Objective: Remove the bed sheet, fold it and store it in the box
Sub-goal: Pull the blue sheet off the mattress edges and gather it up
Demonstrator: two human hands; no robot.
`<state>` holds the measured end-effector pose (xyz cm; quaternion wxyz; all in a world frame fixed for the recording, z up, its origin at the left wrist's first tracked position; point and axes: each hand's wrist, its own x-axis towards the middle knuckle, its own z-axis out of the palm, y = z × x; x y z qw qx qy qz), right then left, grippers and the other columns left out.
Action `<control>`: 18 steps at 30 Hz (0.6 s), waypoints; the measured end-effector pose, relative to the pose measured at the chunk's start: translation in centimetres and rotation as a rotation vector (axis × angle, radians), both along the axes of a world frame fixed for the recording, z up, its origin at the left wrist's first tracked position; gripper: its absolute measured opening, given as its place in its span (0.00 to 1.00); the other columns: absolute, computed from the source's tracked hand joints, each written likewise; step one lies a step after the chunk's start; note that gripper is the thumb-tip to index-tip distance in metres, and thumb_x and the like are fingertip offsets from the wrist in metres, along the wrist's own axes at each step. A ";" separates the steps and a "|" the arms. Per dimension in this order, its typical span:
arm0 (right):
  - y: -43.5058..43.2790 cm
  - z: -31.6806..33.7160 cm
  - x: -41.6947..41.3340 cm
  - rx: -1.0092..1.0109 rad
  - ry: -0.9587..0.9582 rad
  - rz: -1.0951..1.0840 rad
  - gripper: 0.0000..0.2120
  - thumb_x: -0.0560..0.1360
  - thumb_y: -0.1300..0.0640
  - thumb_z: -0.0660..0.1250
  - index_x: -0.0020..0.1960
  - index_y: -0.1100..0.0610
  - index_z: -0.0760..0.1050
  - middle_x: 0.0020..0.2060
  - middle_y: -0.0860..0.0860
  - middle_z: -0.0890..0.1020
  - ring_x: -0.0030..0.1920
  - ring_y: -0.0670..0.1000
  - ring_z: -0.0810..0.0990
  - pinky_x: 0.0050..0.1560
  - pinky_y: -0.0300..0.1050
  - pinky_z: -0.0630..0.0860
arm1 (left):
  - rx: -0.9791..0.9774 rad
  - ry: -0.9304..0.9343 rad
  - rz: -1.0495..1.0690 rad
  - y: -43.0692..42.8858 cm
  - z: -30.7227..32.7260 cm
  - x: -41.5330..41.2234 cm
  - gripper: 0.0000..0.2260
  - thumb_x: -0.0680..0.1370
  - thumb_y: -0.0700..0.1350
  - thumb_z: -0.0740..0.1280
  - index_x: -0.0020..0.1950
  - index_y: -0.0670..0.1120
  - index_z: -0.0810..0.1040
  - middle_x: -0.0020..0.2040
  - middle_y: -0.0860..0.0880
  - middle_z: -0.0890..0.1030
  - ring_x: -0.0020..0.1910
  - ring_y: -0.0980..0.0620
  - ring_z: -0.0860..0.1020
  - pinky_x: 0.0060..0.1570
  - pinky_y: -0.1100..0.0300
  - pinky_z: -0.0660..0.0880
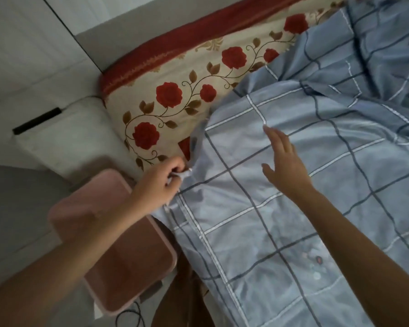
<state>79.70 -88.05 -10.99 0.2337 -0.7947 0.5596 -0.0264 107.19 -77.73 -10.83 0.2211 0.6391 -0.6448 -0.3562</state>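
Two bare forearms come in from the bottom of the frame, one from each lower corner. Between them at the bottom edge, one black cable curls on the floor. Just above it, lower left, one pink box sits by the bed's edge; the left forearm crosses it, and whether that dark pink face is a lid or the inside, I cannot tell, so no contents to call. Now the hands, two of them. The left hand, centre left, has fingers curled tight, pinching a bunched white-edged corner of the sheet right at the bed's edge. The right hand, just right of centre, is wide open, fingers straight and spread, holding nothing, flat over the cloth; touching or just above, hard to say. One sheet, blue with dark and white checks, covers the whole right side of the frame, smooth near the hands, rumpled at the upper right. Past its pulled-back edge, the mattress lies bare in cream with at least six red roses and a red border. Left of it stands one white unit with a dark slot
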 end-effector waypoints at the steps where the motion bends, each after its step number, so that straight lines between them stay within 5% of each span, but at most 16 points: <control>1: -1.1 0.0 1.1 -0.029 0.064 0.135 0.44 0.71 0.65 0.69 0.77 0.48 0.47 0.76 0.51 0.53 0.66 0.58 0.68 0.57 0.54 0.75 | -0.031 0.051 -0.107 0.9 1.3 -1.1 0.04 0.75 0.41 0.59 0.42 0.50 0.68 0.31 0.56 0.69 0.27 0.57 0.69 0.26 0.68 0.65; 3: -2.4 -0.4 2.4 -0.083 0.172 0.325 0.42 0.70 0.66 0.69 0.77 0.48 0.52 0.77 0.52 0.52 0.63 0.62 0.71 0.50 0.55 0.78 | 0.024 0.193 -0.298 2.7 3.9 -3.3 0.03 0.73 0.41 0.60 0.41 0.48 0.68 0.32 0.55 0.67 0.27 0.58 0.67 0.28 0.66 0.64; 4: -2.8 -0.6 2.8 -0.100 0.182 0.385 0.36 0.69 0.67 0.69 0.73 0.51 0.63 0.75 0.54 0.58 0.58 0.64 0.74 0.45 0.56 0.79 | 0.110 0.237 -0.380 3.1 4.8 -3.9 0.05 0.74 0.40 0.61 0.42 0.50 0.68 0.33 0.56 0.67 0.29 0.57 0.68 0.30 0.65 0.65; 6: -3.5 -0.7 3.0 -0.144 0.192 0.457 0.17 0.63 0.69 0.72 0.50 0.58 0.79 0.58 0.60 0.78 0.44 0.64 0.79 0.35 0.51 0.76 | 0.346 0.283 -0.507 3.1 5.2 -4.1 0.07 0.75 0.43 0.63 0.44 0.56 0.68 0.39 0.58 0.73 0.36 0.56 0.73 0.38 0.60 0.71; 8: -4.1 -0.5 2.6 -0.150 0.248 0.462 0.12 0.55 0.72 0.73 0.33 0.59 0.77 0.35 0.57 0.80 0.34 0.60 0.78 0.29 0.44 0.71 | 0.446 0.332 -0.363 1.9 3.5 -3.2 0.05 0.77 0.46 0.65 0.49 0.56 0.73 0.51 0.60 0.77 0.49 0.58 0.77 0.52 0.57 0.73; 11: -4.5 -0.4 1.8 -0.091 0.242 0.397 0.12 0.55 0.73 0.70 0.32 0.60 0.75 0.32 0.56 0.78 0.34 0.60 0.77 0.30 0.44 0.67 | 0.321 0.213 0.182 -1.8 -1.7 -1.5 0.16 0.77 0.43 0.66 0.64 0.46 0.72 0.62 0.51 0.73 0.62 0.54 0.72 0.63 0.58 0.68; 13: -4.4 -0.4 1.4 -0.101 0.233 0.385 0.12 0.55 0.73 0.69 0.33 0.59 0.76 0.32 0.55 0.78 0.34 0.59 0.76 0.31 0.43 0.66 | 0.410 0.211 0.388 -4.0 -4.5 -1.3 0.23 0.75 0.43 0.69 0.68 0.41 0.67 0.60 0.46 0.73 0.60 0.49 0.73 0.59 0.56 0.70; 18: -4.3 0.0 1.7 -0.053 0.188 0.364 0.10 0.60 0.68 0.70 0.40 0.59 0.78 0.38 0.56 0.79 0.41 0.60 0.77 0.38 0.47 0.73 | 0.500 0.273 0.311 -5.0 -8.1 -3.9 0.06 0.77 0.44 0.66 0.42 0.44 0.73 0.36 0.49 0.76 0.41 0.46 0.77 0.39 0.59 0.68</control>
